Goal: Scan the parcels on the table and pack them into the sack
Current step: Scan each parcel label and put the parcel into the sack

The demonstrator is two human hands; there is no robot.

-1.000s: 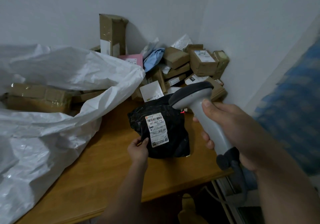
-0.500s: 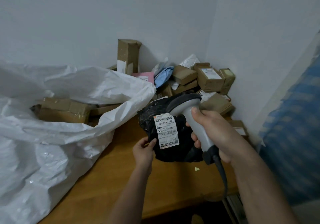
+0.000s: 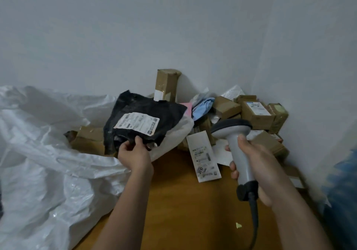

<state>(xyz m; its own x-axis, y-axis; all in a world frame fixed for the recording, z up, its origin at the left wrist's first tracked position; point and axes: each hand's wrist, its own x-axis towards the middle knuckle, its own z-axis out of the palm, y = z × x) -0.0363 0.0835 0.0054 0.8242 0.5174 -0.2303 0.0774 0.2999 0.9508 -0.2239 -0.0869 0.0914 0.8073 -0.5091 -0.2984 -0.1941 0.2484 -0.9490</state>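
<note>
The black parcel (image 3: 143,118) has left its spot above the table beside the scanner and now hangs over the open mouth of the white sack (image 3: 58,153), label up and turned sideways, where half a second ago it faced the scanner head upright. The left hand (image 3: 133,153) pinches the parcel's lower edge, thumb on top and fingers curled beneath, and has carried it up and left, toward the sack. Inside the sack, just below the parcel, lie brown boxes (image 3: 88,139). With the parcel gone, a white label-faced packet (image 3: 203,158) shows flat on the wooden table (image 3: 183,211), right of the sack's rim. Further right of the sack, the right hand (image 3: 257,164) grips the grey scanner (image 3: 234,143) by its handle, fingers wrapped round it, head pointing away from the person; its cable trails down. Beyond the sack's far right edge, a heap of cardboard parcels (image 3: 255,112) fills the wall corner.
</note>
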